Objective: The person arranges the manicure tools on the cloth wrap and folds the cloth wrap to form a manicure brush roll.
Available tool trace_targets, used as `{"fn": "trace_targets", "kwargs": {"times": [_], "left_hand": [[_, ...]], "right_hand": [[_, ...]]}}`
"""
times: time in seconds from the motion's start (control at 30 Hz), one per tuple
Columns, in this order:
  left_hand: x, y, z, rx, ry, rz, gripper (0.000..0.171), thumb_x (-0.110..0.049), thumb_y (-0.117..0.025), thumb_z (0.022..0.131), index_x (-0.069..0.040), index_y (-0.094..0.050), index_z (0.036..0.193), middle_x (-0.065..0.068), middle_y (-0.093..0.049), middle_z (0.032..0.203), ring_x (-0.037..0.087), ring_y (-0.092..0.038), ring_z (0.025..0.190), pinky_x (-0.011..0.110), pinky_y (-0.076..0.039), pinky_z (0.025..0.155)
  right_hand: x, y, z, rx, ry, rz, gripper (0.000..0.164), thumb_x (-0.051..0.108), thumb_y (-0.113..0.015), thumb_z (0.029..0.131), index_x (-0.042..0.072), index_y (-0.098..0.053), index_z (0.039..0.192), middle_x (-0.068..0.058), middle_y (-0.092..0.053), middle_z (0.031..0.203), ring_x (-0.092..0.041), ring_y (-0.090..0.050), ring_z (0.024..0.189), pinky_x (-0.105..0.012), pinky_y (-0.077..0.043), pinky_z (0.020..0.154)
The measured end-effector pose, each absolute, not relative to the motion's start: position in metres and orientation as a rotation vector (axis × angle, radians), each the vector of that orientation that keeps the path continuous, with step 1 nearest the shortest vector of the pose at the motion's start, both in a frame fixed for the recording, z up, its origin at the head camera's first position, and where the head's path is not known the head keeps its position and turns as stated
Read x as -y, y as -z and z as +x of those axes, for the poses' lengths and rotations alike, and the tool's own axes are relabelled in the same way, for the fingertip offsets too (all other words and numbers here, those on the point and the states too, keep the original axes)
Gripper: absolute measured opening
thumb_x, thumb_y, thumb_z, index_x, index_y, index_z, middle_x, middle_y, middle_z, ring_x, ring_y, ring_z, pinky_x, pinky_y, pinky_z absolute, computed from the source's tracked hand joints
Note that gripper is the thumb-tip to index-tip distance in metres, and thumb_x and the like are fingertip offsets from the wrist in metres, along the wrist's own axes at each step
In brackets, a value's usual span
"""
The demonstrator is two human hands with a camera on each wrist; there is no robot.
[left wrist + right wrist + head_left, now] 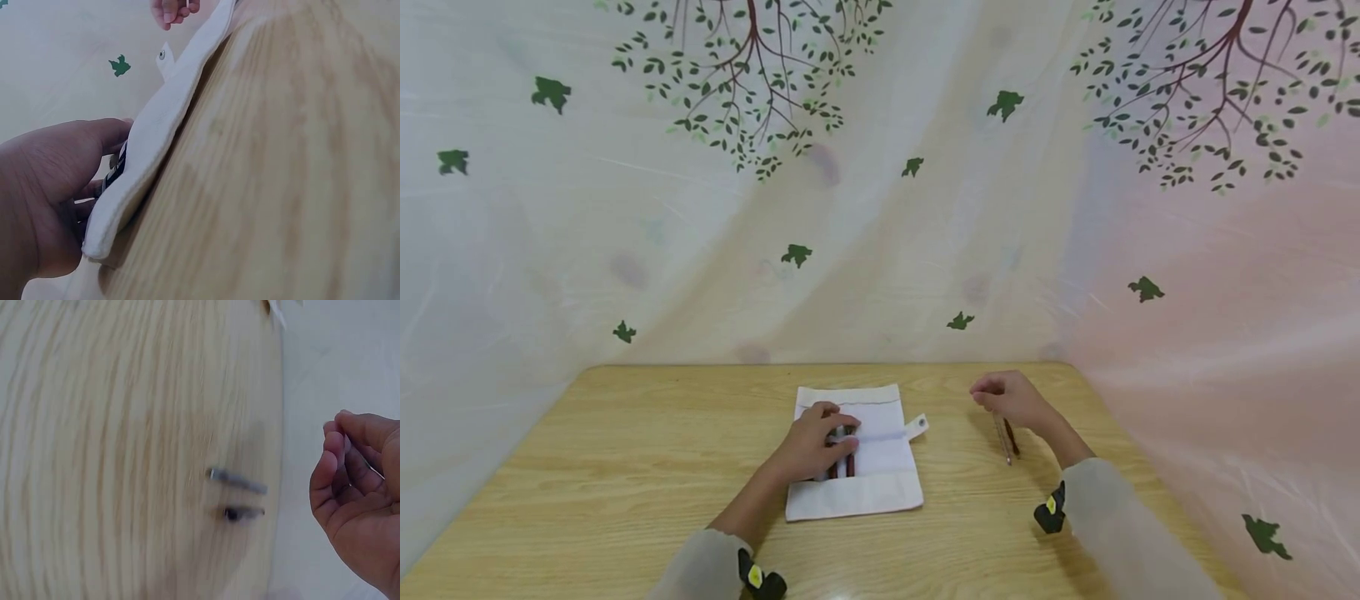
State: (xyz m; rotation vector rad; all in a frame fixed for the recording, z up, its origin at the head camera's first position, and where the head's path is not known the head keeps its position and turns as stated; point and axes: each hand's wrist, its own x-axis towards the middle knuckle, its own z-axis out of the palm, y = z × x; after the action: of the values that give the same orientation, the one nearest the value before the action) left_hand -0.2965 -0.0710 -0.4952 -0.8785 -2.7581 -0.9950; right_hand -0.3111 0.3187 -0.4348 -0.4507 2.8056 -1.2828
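A white cloth pouch (880,493) lies unfolded on the table, its snap tab (917,427) sticking out to the right. My left hand (808,442) rests on the pouch's left half, thumb and fingers spread over slim dark reddish-brown tools (851,465) tucked behind its lower flap. Off to the right, my right hand (1015,398) is above the table with loosely curled fingers, thumb near the fingertips and nothing visible between them. Below it lie two slim tools, one silvery (237,481) and one dark (244,513), blurred in the right wrist view.
The light wood table (647,442) ends at a pale hanging sheet (880,275) printed with branches and green birds. Black cameras are strapped to both wrists, over long pale sleeves (1120,508).
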Motion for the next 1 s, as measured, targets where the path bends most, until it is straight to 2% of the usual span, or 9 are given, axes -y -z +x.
{"fn": "trace_targets", "kwargs": {"times": [0.23, 0.33, 0.57, 0.77, 1.0], "left_hand": [[0.068, 0.496, -0.298, 2.786, 0.942, -0.846, 0.027, -0.033, -0.069, 0.098, -0.022, -0.073, 0.122, 0.021, -0.052, 0.141, 0.038, -0.054, 0.121, 0.06, -0.041, 0.1], [0.065, 0.494, -0.298, 2.79, 0.914, -0.835, 0.024, -0.034, -0.07, 0.097, -0.023, -0.074, 0.118, 0.02, -0.053, 0.14, 0.04, -0.053, 0.122, 0.064, -0.038, 0.099], [0.059, 0.488, -0.298, 2.841, 0.872, -0.811, 0.019, -0.038, -0.074, 0.094, -0.028, -0.077, 0.109, 0.017, -0.053, 0.141, 0.044, -0.046, 0.126, 0.066, -0.032, 0.1], [0.054, 0.483, -0.297, 2.858, 0.918, -0.803, 0.014, -0.034, -0.077, 0.09, -0.028, -0.079, 0.103, 0.015, -0.054, 0.141, 0.048, -0.043, 0.128, 0.069, -0.028, 0.098], [0.051, 0.482, -0.305, 2.922, 0.927, -0.759, 0.01, -0.036, -0.077, 0.09, -0.032, -0.078, 0.099, 0.007, -0.057, 0.136, 0.041, -0.042, 0.128, 0.065, -0.027, 0.098]], "right_hand": [[-0.346, 0.444, -0.308, -2.914, 1.181, -0.468, 0.021, 0.01, -0.064, 0.101, -0.007, -0.07, 0.112, -0.015, -0.072, 0.102, -0.026, -0.067, 0.091, -0.033, -0.055, 0.075], [-0.355, 0.449, -0.307, -2.967, 1.113, -0.454, 0.02, 0.01, -0.064, 0.101, -0.006, -0.071, 0.111, -0.011, -0.072, 0.101, -0.023, -0.067, 0.091, -0.034, -0.055, 0.077], [-0.366, 0.454, -0.304, -2.996, 1.081, -0.39, 0.02, 0.008, -0.064, 0.1, -0.007, -0.069, 0.112, -0.015, -0.072, 0.103, -0.028, -0.067, 0.093, -0.04, -0.055, 0.078], [-0.37, 0.458, -0.306, -2.966, 1.053, -0.361, 0.02, 0.009, -0.066, 0.099, -0.005, -0.068, 0.112, -0.012, -0.071, 0.099, -0.025, -0.066, 0.09, -0.037, -0.054, 0.076], [-0.371, 0.46, -0.307, -2.9, 1.064, -0.358, 0.024, 0.011, -0.067, 0.099, -0.007, -0.066, 0.116, -0.013, -0.071, 0.099, -0.025, -0.067, 0.09, -0.039, -0.054, 0.075]]}}
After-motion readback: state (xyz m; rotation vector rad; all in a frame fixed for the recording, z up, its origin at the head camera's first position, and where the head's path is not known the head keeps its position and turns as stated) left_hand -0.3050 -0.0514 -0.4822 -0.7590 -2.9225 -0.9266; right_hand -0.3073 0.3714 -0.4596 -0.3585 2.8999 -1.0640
